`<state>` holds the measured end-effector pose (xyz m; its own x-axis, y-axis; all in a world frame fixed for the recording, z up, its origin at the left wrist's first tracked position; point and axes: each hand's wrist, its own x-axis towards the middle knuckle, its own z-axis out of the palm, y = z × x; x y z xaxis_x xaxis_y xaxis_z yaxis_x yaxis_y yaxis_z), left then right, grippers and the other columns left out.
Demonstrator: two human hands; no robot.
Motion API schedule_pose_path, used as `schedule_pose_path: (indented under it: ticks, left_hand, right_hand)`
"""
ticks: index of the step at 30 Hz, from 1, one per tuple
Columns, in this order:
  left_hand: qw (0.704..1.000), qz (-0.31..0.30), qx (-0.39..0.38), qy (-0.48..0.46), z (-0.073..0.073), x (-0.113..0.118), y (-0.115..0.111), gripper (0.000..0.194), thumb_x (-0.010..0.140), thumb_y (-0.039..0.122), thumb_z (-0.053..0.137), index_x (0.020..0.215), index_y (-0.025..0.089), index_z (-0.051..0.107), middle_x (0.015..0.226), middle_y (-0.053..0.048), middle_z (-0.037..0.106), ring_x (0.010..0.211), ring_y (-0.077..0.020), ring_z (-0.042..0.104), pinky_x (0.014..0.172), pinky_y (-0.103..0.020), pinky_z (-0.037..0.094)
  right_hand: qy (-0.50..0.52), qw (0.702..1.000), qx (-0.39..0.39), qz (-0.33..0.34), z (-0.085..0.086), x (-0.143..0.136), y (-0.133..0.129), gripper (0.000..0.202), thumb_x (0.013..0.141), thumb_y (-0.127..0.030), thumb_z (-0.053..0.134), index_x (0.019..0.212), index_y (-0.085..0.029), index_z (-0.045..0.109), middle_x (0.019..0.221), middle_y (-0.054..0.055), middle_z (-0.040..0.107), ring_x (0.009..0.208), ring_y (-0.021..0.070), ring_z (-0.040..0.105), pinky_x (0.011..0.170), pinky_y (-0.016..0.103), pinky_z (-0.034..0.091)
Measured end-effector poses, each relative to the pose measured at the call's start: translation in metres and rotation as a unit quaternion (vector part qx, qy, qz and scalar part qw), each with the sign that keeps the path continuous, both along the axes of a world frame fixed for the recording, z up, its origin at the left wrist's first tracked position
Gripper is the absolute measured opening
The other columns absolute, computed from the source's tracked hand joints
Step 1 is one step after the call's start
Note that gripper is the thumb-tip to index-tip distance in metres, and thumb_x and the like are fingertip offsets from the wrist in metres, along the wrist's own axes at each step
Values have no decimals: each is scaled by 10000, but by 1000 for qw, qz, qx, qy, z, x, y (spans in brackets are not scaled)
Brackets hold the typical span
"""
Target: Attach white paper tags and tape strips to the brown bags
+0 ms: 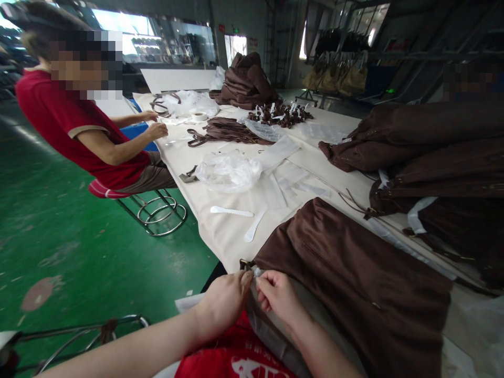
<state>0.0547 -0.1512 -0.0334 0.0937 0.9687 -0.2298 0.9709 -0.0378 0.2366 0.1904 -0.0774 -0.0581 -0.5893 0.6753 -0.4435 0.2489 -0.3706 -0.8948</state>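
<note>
I look in from far away, and I see a big brown bag [354,273] lying flat on the pale table [220,244], right in front of the person. Its inside does not show, so I cannot tell what it holds. A crumpled clear bag [230,172] sits farther up the table, with nothing I can make out in it. More brown bags [433,139] are heaped on the right (what is in them is hidden too).

The brown bag lies mostly to the right of both hands, with its near left corner just beside them. The left hand [225,298] is closed in a pinch at a small metal ring [244,262] by that corner. The right hand [279,295] pinches a tiny white bit [257,272], close to the left fingertips. Fingers cover much of both, so I cannot see how they join.

Two white sticks [232,211] lie beyond the hands. A co-worker [74,121] in a red shirt sits at the table's left side. What the co-worker's hands [155,126] hold is too small to tell. The heap of brown bags is cut off at the right edge.
</note>
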Motion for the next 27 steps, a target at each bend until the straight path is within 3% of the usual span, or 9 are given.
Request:
schedule_pose_path:
  ticks: [5,9,11,14,19,21,22,23,27]
  left_hand:
    - [978,137,25,-155,3,-5,2,233,936,252,325,979,169,539,840,-94,654,728,-202,621,645,-280,430]
    - [914,212,6,-345,-1,-3,5,249,881,363,420,757,172,521,649,-26,568,573,-143,506,539,-243,361]
    - [843,268,-39,-464,-3,-1,8,328,833,465,462,670,180,467,546,24,468,484,-102,399,470,-221,302]
    - [708,345,-135,-601,0,-4,15,354,755,521,542,689,189,435,483,92,322,398,-48,212,390,-188,150]
    - [487,307,-381,-724,8,-18,22,170,720,270,588,732,180,445,464,122,207,366,-23,34,340,-142,28]
    - [440,290,-437,-729,9,-18,23,127,713,220,577,737,173,461,451,119,221,356,-24,30,319,-131,58]
    - [447,289,-442,-722,10,-16,23,112,713,220,573,735,168,477,439,115,240,348,-23,39,313,-130,70]
    - [476,288,-434,-709,12,-13,22,104,717,238,569,730,161,500,423,105,276,333,-23,69,307,-132,87]
    - [699,224,-329,-593,23,-9,19,294,756,428,554,769,142,622,526,-27,589,411,-113,483,384,-179,360]
  right_hand:
    - [6,1000,-8,-27,-7,-2,-3,241,719,-391,564,626,-180,493,437,-58,505,347,53,397,362,164,249]
    - [13,999,14,-34,-13,-4,-6,285,721,-439,586,631,-184,495,458,-55,515,365,66,419,373,176,284]
    - [25,999,32,-32,-15,-4,-7,325,732,-482,590,636,-183,504,474,-47,523,385,76,437,386,184,314]
    - [50,996,64,-31,-16,-3,-5,365,765,-528,568,683,-173,549,510,-33,542,425,89,467,422,193,364]
    - [46,989,140,-34,-13,-3,-4,429,823,-568,504,693,-166,582,558,-6,592,440,91,475,434,192,373]
    - [-1,981,193,-20,-6,-2,-3,434,865,-536,462,661,-169,573,557,7,611,440,92,494,433,187,360]
    - [-39,972,232,-8,0,0,-3,434,886,-505,443,643,-171,574,551,14,618,451,97,512,445,188,362]
    - [-80,957,278,8,7,3,-2,427,901,-467,432,629,-173,581,551,21,625,472,105,535,468,192,373]
    - [-226,860,452,64,47,33,-3,203,866,-324,509,800,-202,657,771,47,694,743,177,637,711,260,457]
